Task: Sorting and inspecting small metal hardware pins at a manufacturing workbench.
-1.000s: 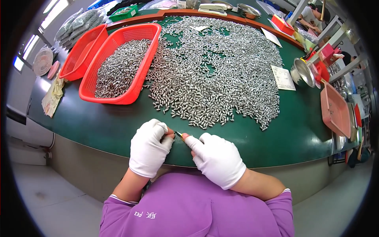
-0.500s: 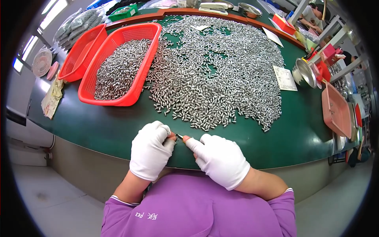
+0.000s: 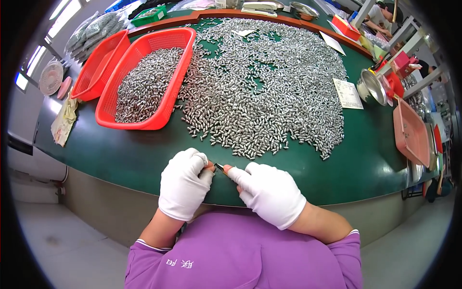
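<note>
Barely shifted since earlier, the white-gloved right hand (image 3: 269, 193) still pinched a slim, dark tool (image 3: 220, 167); the white-gloved left hand's (image 3: 185, 185) grip was unclear.

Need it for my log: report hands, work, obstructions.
Right hand: holding slim dark tool. Left hand: fingers pinched near tool's tip, contents unclear. Metal pieces beyond both hands, not blocking.

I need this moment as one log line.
right hand: grips slim dark item | left hand: at its tip, contents unclear | metal pieces: on green table | red basket: holds more
</note>
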A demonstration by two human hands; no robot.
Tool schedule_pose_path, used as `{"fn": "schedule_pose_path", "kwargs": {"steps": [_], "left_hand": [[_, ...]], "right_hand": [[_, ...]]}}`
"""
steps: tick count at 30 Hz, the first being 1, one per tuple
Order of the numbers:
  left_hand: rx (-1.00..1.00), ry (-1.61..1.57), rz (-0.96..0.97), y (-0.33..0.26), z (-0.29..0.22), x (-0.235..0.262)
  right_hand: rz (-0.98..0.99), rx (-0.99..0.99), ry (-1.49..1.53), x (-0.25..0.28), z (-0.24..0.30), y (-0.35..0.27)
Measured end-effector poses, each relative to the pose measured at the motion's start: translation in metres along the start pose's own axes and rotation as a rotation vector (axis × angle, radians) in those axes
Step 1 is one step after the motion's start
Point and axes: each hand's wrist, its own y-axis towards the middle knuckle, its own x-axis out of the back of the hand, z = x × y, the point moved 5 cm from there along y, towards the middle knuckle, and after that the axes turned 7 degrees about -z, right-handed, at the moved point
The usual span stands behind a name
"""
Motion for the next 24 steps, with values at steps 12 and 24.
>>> {"fn": "schedule_pose_path", "kwargs": {"steps": [12,24], "left_hand": [[0.065,-0.017,0.075,0.002,0.000,-0.002],[0.421,-0.729,0.152,0.039,0.020,0.004]], "right_hand": [[0.090,0.022,-0.040,0.008,0.000,0.002],[-0.511,-0.861,-0.694,0.147,-0.200,-0.100]]}}
